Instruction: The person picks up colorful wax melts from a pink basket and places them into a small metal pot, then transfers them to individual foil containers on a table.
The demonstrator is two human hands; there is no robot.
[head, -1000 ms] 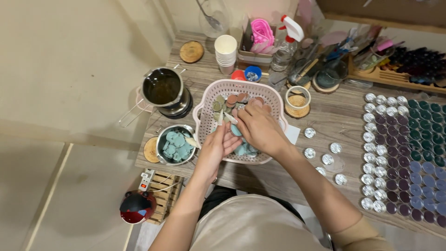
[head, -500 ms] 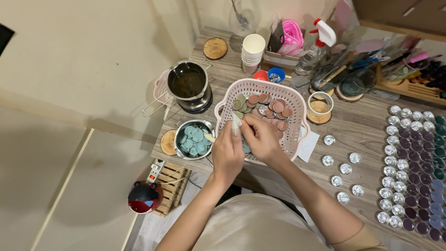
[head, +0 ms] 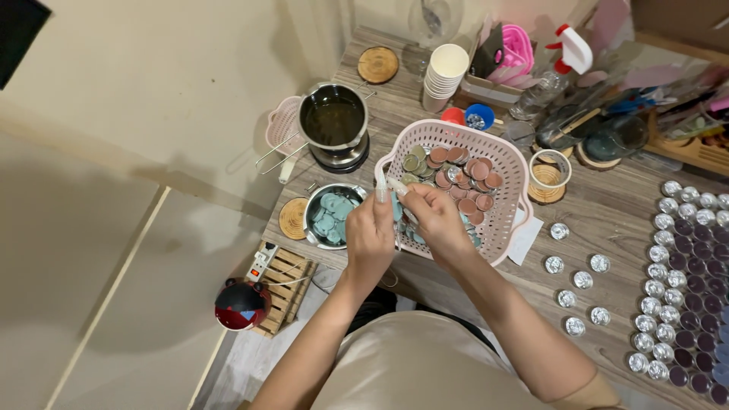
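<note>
Both hands are working at the near-left rim of the pink basket [head: 510, 228]. My left hand [head: 370, 237] and right hand [head: 434, 220] are meeting close together, fingertips pinching a small pale piece [head: 389, 184] between them — I cannot tell what it is. Brown and grey-green wax discs [head: 465, 176] are lying inside the basket. A steel bowl of teal discs [head: 332, 215] is sitting just left of the basket; a dark saucepan [head: 332, 120] is standing beyond that bowl.

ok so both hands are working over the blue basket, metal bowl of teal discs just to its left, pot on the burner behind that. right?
Not quite: the basket is pink, not blue, as the head view shows. The rest holds: left hand and right hand are over it, the metal bowl of teal discs sits just left, and the pot is on the burner behind.
</note>
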